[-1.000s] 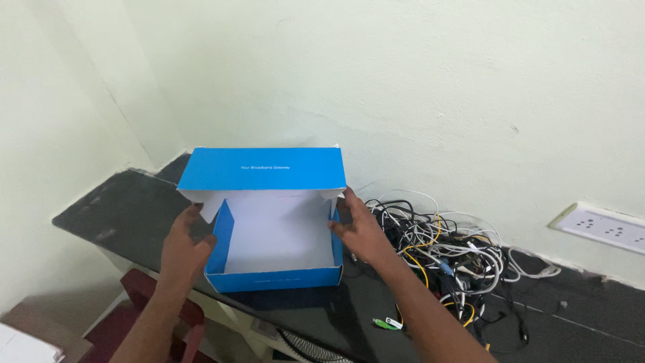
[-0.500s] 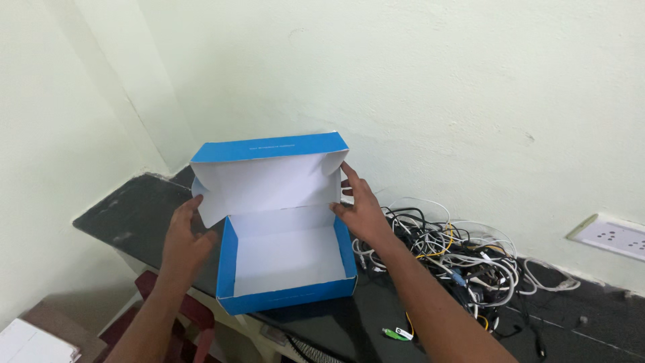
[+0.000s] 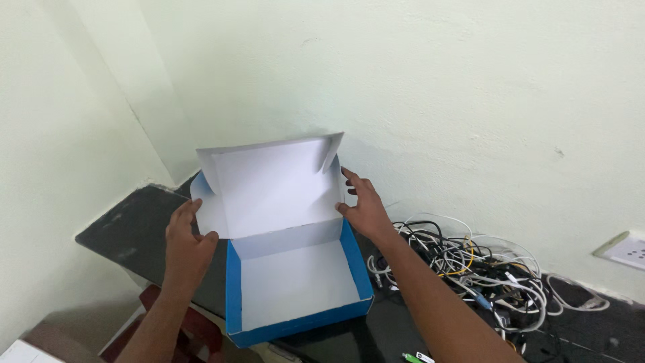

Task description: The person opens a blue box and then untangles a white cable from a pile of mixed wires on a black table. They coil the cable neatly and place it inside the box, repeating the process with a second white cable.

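A blue cardboard box (image 3: 295, 286) with a white inside is set on the dark tabletop (image 3: 127, 232), near the corner of two pale walls. Its lid (image 3: 272, 185) is raised upright (white underside facing the camera). The lid's left edge is touched by the left hand (image 3: 187, 240), its grip loose, with fingers spread and nothing enclosed. The lid's right edge is met by the right hand (image 3: 363, 205), its grip likewise wide, fingers splayed. A tangle of cables (image 3: 474, 265) is seen just right of the box. A wall socket (image 3: 625, 250) is mounted further right.
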